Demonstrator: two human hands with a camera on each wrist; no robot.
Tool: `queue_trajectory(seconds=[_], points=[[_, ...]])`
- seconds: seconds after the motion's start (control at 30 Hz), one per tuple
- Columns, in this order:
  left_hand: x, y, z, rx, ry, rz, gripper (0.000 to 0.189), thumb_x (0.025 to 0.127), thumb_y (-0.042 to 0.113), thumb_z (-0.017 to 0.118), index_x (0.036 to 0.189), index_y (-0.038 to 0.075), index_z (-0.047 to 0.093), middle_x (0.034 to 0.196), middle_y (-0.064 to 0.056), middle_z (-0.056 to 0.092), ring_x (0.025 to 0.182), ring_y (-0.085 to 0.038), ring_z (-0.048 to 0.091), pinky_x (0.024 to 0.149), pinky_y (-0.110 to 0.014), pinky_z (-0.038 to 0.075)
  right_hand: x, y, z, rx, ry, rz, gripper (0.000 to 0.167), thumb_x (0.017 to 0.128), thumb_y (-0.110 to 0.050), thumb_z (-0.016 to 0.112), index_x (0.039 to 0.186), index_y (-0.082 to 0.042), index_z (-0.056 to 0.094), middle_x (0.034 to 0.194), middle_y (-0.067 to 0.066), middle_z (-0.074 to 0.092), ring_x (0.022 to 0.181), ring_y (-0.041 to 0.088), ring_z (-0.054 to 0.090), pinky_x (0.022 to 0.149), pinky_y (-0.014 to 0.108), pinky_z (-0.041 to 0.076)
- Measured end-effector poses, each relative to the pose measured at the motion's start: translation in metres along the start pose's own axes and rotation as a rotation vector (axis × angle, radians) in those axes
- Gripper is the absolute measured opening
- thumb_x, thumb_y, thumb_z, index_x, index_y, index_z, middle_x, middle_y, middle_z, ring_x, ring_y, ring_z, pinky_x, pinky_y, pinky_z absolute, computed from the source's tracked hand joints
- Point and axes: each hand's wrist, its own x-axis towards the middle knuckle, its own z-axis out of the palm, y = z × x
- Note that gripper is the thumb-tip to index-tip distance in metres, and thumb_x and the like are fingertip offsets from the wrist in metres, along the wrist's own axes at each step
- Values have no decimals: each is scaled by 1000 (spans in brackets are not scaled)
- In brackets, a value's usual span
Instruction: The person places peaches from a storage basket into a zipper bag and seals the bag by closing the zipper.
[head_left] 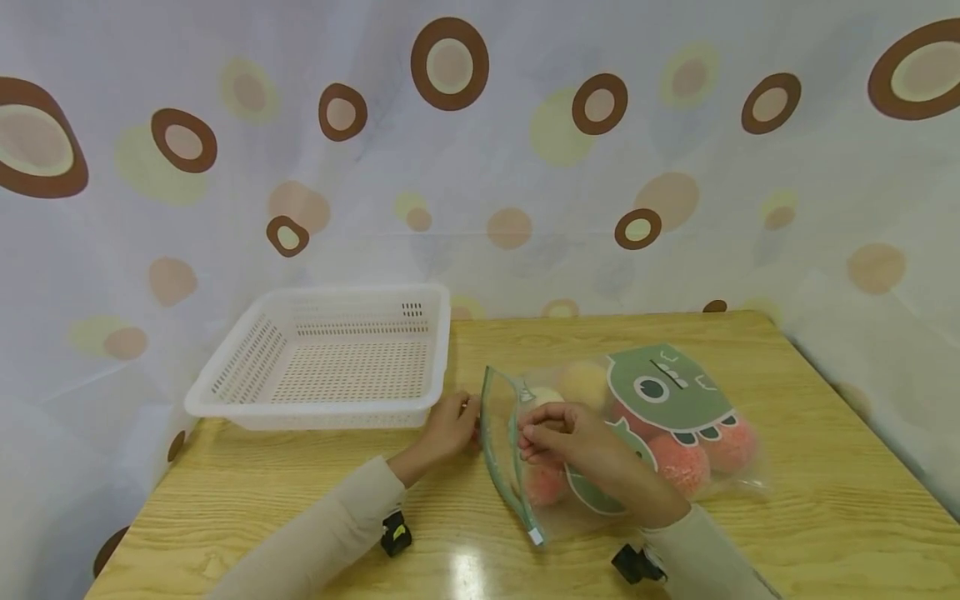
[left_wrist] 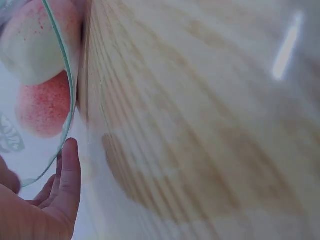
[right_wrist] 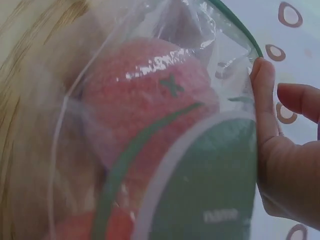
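A clear zip bag with a green cartoon dinosaur print lies on the table, its green-edged mouth spread apart toward the left. Inside are several peaches, some pinkish red, some pale yellow. My left hand holds the left lip of the mouth, thumb and fingers on either side of the green rim. On the opposite lip, my right hand touches the bag. Its straight fingers lie along the bag's edge in the right wrist view, with the thumb standing apart. A white slider sits at the mouth's near corner.
A white perforated plastic basket stands at the back left, close behind my left hand. The wooden table reaches back to a white cloth with brown and yellow spots. Black wrist cameras are on both sleeves.
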Motion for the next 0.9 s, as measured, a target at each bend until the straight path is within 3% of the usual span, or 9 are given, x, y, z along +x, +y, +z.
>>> queue_trajectory(seconds=[0.1, 0.23, 0.33, 0.43, 0.53, 0.63, 0.77, 0.83, 0.9], points=[[-7, 5, -2, -48, -70, -44, 58, 107, 36, 25, 114, -12, 57, 79, -18, 68, 64, -25, 67, 58, -33, 57, -11, 3, 2, -266, 13, -127, 27, 94, -18, 62, 110, 4, 62, 93, 5, 69, 85, 11, 67, 74, 24, 55], [-17, 11, -3, -58, -143, -78, 71, 103, 50, 23, 122, -10, 55, 81, -19, 70, 66, -27, 68, 60, -35, 58, -30, 10, 9, -759, 2, -470, 10, 89, -18, 69, 95, -12, 67, 89, -5, 67, 79, 4, 62, 69, 19, 52], [-22, 13, -3, -63, -171, -90, 75, 101, 54, 26, 129, -11, 50, 85, -21, 70, 68, -28, 69, 61, -35, 58, -42, 17, 13, -1080, -31, -743, 16, 81, -22, 76, 88, -16, 63, 83, -10, 60, 72, -1, 56, 65, 11, 47], [-25, 15, -3, -63, -182, -96, 77, 101, 55, 27, 133, -13, 44, 89, -21, 69, 71, -29, 69, 63, -36, 58, -49, 23, 15, -1324, -43, -920, 29, 72, -30, 81, 84, -16, 59, 77, -10, 50, 66, 0, 47, 60, 10, 41], [-26, 16, -3, -71, -181, -108, 77, 101, 55, 28, 135, -14, 42, 89, -21, 69, 71, -29, 69, 63, -36, 58, -54, 27, 18, -1464, -62, -953, 36, 68, -34, 82, 82, -15, 55, 76, -9, 47, 66, 3, 43, 58, 12, 38], [-26, 15, -3, -82, -181, -114, 76, 102, 53, 29, 135, -15, 40, 88, -21, 69, 71, -28, 69, 64, -37, 58, -60, 29, 23, -1559, -72, -921, 38, 67, -36, 82, 84, -15, 55, 79, -9, 50, 71, 5, 45, 59, 14, 40], [-26, 16, -2, -96, -187, -110, 75, 102, 51, 29, 136, -15, 38, 88, -22, 69, 71, -29, 68, 63, -37, 58, -61, 32, 26, -1651, -43, -934, 32, 69, -27, 81, 87, -14, 58, 82, -6, 55, 74, 8, 50, 59, 15, 44], [-27, 16, -2, -97, -191, -104, 73, 103, 48, 29, 135, -16, 39, 89, -23, 69, 72, -31, 68, 64, -38, 58, -61, 33, 27, -1666, -20, -961, 22, 75, -19, 76, 86, -13, 58, 82, -5, 57, 73, 8, 52, 60, 15, 45], [-28, 16, -2, -99, -197, -95, 71, 104, 46, 29, 134, -17, 39, 90, -25, 68, 73, -34, 68, 65, -39, 58, -62, 34, 27, -1674, 7, -988, 6, 91, -14, 61, 85, -13, 58, 82, -5, 58, 72, 8, 53, 61, 15, 46]])
